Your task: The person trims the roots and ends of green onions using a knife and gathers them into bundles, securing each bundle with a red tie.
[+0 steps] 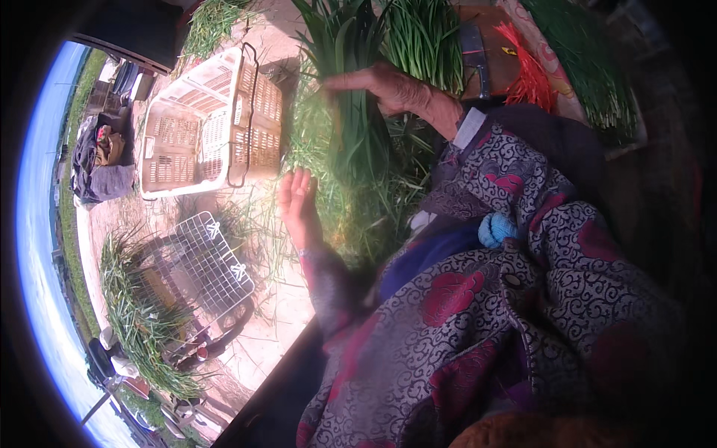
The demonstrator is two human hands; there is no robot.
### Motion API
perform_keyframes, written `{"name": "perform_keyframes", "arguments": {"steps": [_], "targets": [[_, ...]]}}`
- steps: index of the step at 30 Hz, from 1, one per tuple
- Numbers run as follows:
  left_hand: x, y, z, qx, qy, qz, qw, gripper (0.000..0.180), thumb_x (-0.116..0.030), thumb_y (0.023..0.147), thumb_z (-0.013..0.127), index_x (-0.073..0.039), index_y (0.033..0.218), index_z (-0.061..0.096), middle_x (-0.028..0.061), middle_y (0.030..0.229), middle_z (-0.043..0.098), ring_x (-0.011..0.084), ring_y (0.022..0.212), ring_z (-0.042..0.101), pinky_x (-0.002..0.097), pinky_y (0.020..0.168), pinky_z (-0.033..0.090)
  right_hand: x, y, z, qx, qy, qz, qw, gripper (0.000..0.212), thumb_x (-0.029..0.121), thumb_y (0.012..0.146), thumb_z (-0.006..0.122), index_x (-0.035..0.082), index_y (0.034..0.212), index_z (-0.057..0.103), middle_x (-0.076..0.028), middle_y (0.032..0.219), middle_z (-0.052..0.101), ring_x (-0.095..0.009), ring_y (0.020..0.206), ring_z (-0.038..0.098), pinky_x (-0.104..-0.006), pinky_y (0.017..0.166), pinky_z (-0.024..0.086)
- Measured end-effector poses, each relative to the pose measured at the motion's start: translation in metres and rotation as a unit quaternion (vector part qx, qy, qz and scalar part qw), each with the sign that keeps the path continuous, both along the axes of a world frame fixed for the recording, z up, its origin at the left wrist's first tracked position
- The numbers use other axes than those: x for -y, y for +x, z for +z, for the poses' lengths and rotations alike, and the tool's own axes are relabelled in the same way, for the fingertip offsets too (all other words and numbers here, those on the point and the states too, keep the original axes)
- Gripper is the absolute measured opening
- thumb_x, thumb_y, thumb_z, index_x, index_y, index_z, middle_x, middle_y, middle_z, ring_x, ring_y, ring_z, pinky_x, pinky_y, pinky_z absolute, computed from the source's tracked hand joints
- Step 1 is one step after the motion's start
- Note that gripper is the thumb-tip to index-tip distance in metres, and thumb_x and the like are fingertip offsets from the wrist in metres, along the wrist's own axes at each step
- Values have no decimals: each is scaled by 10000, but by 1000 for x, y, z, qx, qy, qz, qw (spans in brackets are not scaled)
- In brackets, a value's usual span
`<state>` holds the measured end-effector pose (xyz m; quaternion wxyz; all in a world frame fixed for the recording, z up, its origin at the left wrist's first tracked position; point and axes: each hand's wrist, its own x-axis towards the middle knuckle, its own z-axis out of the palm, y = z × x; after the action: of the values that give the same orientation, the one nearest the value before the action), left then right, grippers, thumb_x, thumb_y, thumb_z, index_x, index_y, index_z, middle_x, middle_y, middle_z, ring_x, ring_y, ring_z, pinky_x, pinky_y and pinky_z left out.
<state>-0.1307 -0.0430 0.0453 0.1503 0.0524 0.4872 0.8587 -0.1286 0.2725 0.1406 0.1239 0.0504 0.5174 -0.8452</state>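
My right hand [399, 89] reaches in from the right, its fingers closed across a bunch of long green chives [362, 142]. The leaves run above and below the hand. My left hand [300, 201] is raised to the left of the bunch, fingers up and nothing visible in it; it is slightly blurred. Loose, pale green leaves [347, 224] lie beneath and between the hands. Just beyond my right hand rests another pile of chives [426, 41].
A white plastic basket [224, 145] with a dark handle stands left, near a wire rack [213, 261] and a heap of cut greens [142, 313]. Red strips [526, 71] lie at the upper right beside a flat dark-grey piece [474, 60] and more chives [590, 67].
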Motion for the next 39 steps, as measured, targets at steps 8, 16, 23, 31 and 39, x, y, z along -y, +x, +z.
{"name": "perform_keyframes", "arguments": {"steps": [8, 16, 23, 31, 39], "targets": [[23, 30, -13, -2, -116, 15, 993, 188, -191, 963, 607, -5, 935, 606, 110, 940, 636, 207, 840, 606, 368, 837, 514, 41, 3, -105, -82, 422, -71, 900, 390, 322, 905, 666, 4, 1131, 663, -131, 1108, 688, -214, 989, 625, -383, 888, 482], [-66, 80, 19, 195, 185, -274, 923, 747, -649, 921, 504, 19, 1255, 515, 172, 1076, 634, 324, 993, 632, 461, 993, 476, 98, 44, -54, -405, 367, -124, 829, 317, 147, 792, 725, 38, 1086, 677, -112, 1097, 699, -232, 981, 668, -377, 851, 526], [-57, 52, 25, 193, 175, 63, 963, 500, -257, 903, 637, 18, 1298, 501, 104, 1049, 591, 250, 994, 588, 364, 958, 480, 132, 88, -36, -631, 515, -10, 580, 370, 171, 751, 710, 98, 1113, 683, -126, 1119, 651, -296, 1141, 598, -432, 1060, 431], [-4, 53, 42, 176, 31, 22, 984, 403, -114, 748, 669, 59, 1091, 546, 59, 788, 526, 145, 583, 441, 289, 523, 382, 58, 63, 38, -348, 431, -26, 832, 644, 250, 801, 786, 11, 1331, 508, -239, 1465, 409, -368, 1362, 427, -437, 1150, 356], [28, 83, 75, -12, -286, -195, 938, 173, -102, 951, 535, -64, 1118, 558, 121, 1207, 548, 217, 1081, 506, 350, 893, 413, 24, 0, 36, -142, 179, 116, 967, 885, 463, 834, 773, -116, 1366, 366, -190, 1084, 621, -201, 945, 642, -350, 759, 547]]}}
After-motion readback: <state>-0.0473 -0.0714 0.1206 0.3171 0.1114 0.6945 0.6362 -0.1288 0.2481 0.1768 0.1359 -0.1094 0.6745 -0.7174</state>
